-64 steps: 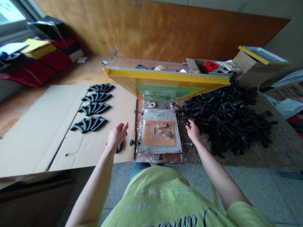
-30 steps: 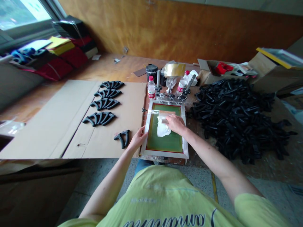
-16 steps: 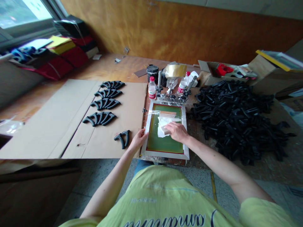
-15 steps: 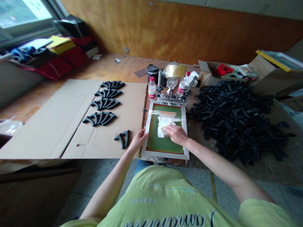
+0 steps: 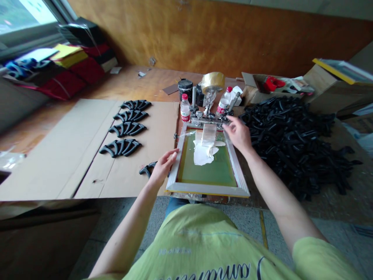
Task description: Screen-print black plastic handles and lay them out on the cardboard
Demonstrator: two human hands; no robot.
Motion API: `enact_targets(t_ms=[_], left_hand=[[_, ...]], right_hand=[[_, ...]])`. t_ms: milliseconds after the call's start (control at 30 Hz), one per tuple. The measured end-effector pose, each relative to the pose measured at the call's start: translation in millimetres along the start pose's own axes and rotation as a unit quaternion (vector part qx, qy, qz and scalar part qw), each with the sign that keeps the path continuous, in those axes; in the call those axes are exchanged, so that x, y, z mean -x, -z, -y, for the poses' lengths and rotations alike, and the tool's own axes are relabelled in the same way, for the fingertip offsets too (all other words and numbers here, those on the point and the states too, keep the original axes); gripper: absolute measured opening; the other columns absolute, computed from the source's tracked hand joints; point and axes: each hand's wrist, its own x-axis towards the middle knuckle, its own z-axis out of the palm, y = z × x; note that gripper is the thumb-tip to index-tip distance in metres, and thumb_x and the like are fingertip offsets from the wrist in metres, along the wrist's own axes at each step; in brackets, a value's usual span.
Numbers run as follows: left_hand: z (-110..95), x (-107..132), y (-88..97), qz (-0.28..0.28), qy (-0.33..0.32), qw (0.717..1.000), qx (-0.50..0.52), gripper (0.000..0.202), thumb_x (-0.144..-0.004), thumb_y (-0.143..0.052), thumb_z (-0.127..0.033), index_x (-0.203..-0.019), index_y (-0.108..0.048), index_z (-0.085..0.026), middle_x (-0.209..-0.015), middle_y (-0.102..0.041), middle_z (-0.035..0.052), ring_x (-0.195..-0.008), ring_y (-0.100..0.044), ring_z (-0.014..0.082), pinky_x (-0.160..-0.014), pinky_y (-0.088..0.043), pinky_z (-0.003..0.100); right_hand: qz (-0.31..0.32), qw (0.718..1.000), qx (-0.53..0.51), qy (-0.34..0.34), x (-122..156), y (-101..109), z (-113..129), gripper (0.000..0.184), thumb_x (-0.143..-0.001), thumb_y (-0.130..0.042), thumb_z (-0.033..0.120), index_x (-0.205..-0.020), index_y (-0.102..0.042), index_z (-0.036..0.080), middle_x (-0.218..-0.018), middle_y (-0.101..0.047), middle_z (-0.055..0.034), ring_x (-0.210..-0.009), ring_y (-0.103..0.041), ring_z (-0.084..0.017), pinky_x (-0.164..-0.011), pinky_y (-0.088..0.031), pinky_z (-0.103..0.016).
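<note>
A silver-edged printing screen (image 5: 208,189) with a green mesh lies in front of me, its near edge tilted up. On the mesh is a patch of white ink (image 5: 203,154), and a flat scraper (image 5: 209,134) rests at the ink's far side, against the hinge clamp (image 5: 208,121). My left hand (image 5: 163,168) is beside the screen's left edge, fingers loosely stretched out, holding nothing I can see. It partly covers a black curved handle (image 5: 148,169) on the cardboard. My right hand (image 5: 239,134) hovers by the screen's upper right corner, fingers apart and with nothing in them.
Several rows of black handles (image 5: 121,147) lie on a cardboard sheet (image 5: 70,155) to the left. A large heap of black handles (image 5: 291,144) covers the right. Behind the clamp stand two bottles (image 5: 185,109), a black tub (image 5: 185,88) and a tape roll (image 5: 214,81).
My right hand has let go of the scraper and moved up and right. The scraper now rests at the far end. The screen's near edge has risen; my left hand has shifted slightly left.
</note>
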Motion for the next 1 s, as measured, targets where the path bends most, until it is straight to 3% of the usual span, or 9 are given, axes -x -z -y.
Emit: enact_targets(t_ms=[67,167,300,400,533,633,767,867,1000], left_hand=[[-24.7,-2.2,-5.5,-0.018,-0.037,0.999,0.031,0.059,-0.082,-0.058,-0.067,-0.113,-0.067,-0.017,-0.075,-0.066,0.0007,-0.057,-0.057,0.0116,-0.050,-0.041,0.021],[-63.4,-15.5,-18.6,-0.043,-0.130,0.988,0.069,0.056,-0.085,-0.052,-0.067,-0.105,-0.067,-0.018,-0.085,-0.069,0.0038,-0.068,-0.064,0.0142,-0.058,-0.049,0.022],[-109.5,-42.6,-34.8,-0.020,-0.198,0.974,0.106,0.052,-0.090,-0.048,-0.064,-0.119,-0.056,-0.022,-0.095,-0.072,0.0070,-0.089,-0.069,0.0203,-0.068,-0.056,0.029],[-118.0,-53.7,-40.9,-0.026,-0.210,0.968,0.133,0.045,-0.093,-0.046,-0.060,-0.119,-0.051,-0.023,-0.091,-0.072,0.0068,-0.089,-0.070,0.0196,-0.069,-0.057,0.029],[-63.9,-33.9,-53.8,-0.064,-0.137,0.975,0.164,0.045,-0.087,-0.056,-0.060,-0.106,-0.055,-0.020,-0.087,-0.072,0.0059,-0.069,-0.069,0.0151,-0.059,-0.055,0.025],[1.6,1.1,-73.3,0.096,0.124,0.984,0.083,0.058,-0.078,-0.066,-0.065,-0.105,-0.062,-0.014,-0.095,-0.074,0.0160,-0.073,-0.072,0.0239,-0.056,-0.056,0.031],[50.9,29.8,-85.3,0.062,0.166,0.970,0.168,0.052,-0.081,-0.063,-0.062,-0.103,-0.063,-0.015,-0.101,-0.074,0.0135,-0.091,-0.072,0.0259,-0.071,-0.059,0.034],[57.4,23.3,-50.5,-0.023,0.163,0.973,0.164,0.042,-0.086,-0.060,-0.054,-0.098,-0.060,-0.014,-0.095,-0.074,0.0109,-0.076,-0.073,0.0220,-0.065,-0.058,0.031],[80.0,9.8,48.0,-0.201,0.138,0.969,0.038,0.035,-0.092,-0.045,-0.047,-0.095,-0.058,-0.014,-0.077,-0.071,0.0077,-0.062,-0.070,0.0182,-0.059,-0.056,0.028]], right_hand=[[-0.051,0.996,0.009,-0.069,2.5,8.4,-26.3,0.038,-0.099,-0.047,0.035,-0.124,-0.062,0.010,-0.094,-0.073,-0.0085,-0.077,-0.064,-0.015,-0.077,-0.050,-0.027],[0.023,0.992,0.061,-0.104,29.7,-0.8,-45.1,0.045,-0.101,-0.037,0.037,-0.105,-0.067,0.005,-0.090,-0.073,-0.0100,-0.073,-0.061,-0.013,-0.069,-0.051,-0.024],[0.148,0.985,0.085,-0.035,84.9,-41.4,-22.5,0.040,-0.090,-0.059,0.051,-0.091,-0.069,0.012,-0.091,-0.071,-0.0087,-0.082,-0.063,-0.017,-0.075,-0.051,-0.026],[0.233,0.965,0.120,0.004,108.8,-64.3,2.6,0.033,-0.089,-0.064,0.047,-0.091,-0.067,0.015,-0.103,-0.068,-0.0137,-0.101,-0.061,-0.023,-0.087,-0.046,-0.030],[0.281,0.949,0.103,-0.097,115.2,-70.4,26.3,0.027,-0.099,-0.047,0.039,-0.102,-0.060,0.016,-0.099,-0.069,-0.0127,-0.095,-0.063,-0.022,-0.079,-0.043,-0.030],[0.228,0.961,0.047,-0.147,127.5,-70.1,52.5,0.026,-0.102,-0.042,0.038,-0.104,-0.057,0.017,-0.094,-0.068,-0.0097,-0.089,-0.063,-0.021,-0.073,-0.042,-0.029],[0.200,0.977,-0.049,0.049,150.0,-69.5,80.4,0.021,-0.100,-0.048,0.035,-0.093,-0.060,0.019,-0.095,-0.067,-0.0079,-0.097,-0.060,-0.020,-0.083,-0.043,-0.029],[0.194,0.978,-0.057,0.054,148.1,-54.5,48.4,0.022,-0.099,-0.049,0.037,-0.094,-0.063,0.021,-0.098,-0.068,-0.0063,-0.096,-0.061,-0.019,-0.084,-0.043,-0.028],[0.148,0.944,0.123,-0.267,138.1,-16.1,-62.7,0.031,-0.102,-0.038,0.034,-0.112,-0.065,0.020,-0.097,-0.068,-0.0096,-0.089,-0.064,-0.021,-0.076,-0.044,-0.029]])
